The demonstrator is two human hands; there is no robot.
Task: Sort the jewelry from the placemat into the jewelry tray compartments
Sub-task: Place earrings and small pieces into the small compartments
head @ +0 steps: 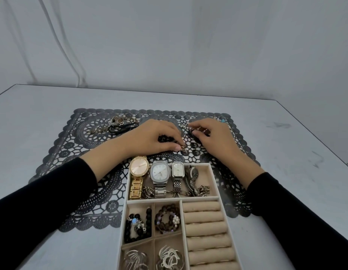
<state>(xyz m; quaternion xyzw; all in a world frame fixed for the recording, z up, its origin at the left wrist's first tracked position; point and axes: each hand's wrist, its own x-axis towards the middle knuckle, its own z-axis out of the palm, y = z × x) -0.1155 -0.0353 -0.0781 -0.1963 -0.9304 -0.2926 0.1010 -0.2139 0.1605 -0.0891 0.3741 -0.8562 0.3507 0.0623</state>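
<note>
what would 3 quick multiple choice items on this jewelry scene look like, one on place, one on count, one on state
1. Where does the gold watch lie?
A. far left of the mat
B. left end of the tray's top compartment
C. on the ring rolls

2. How many watch faces show in the top compartment?
A. two
B. four
C. six

3. What is the left hand doing?
A. pinching a small piece on the mat
B. resting flat in the tray
C. hanging off the table

Answers: 1 B, its strap runs down the left side of that compartment. 2 B, gold, square silver, small rectangular and a dark one lie side by side. 3 A, its fingertips meet on a small item.
</note>
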